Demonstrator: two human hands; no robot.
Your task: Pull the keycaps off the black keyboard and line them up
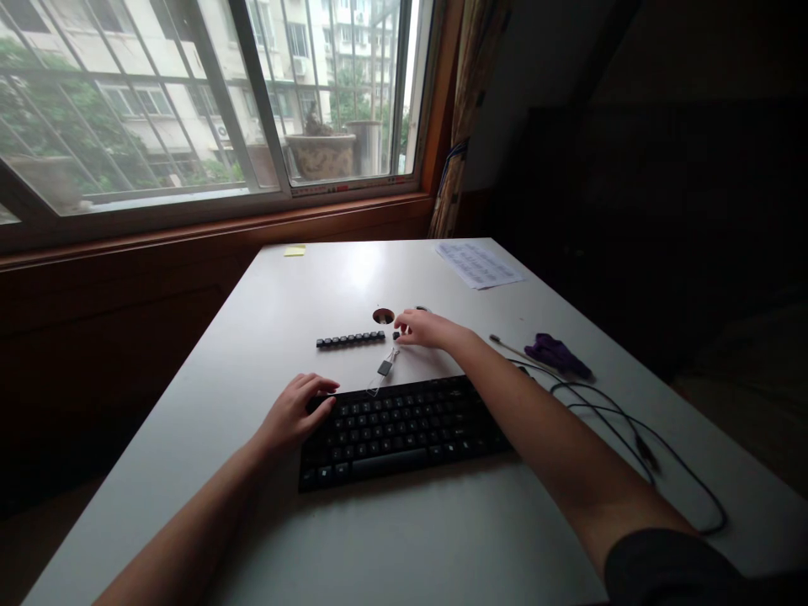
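Keycap (396, 335), small, dark, on table (316, 539) just off right end of keycap row (350, 339), beyond keyboard (404, 429). Right hand (426, 328) on it, fingertips drawn together; gripped or only touched, can't tell. Left hand (294, 412) flat, fingers apart, steadying keyboard's top-left corner. Clear puller (383, 370) lies idle between. Step, as judged: handling cap at row's end. Next move needs fine pinch, row undisturbed.

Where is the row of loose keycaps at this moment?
In the head view, the keycap row lies on the table just beyond the keyboard, slightly left of centre and directly left of the right hand.
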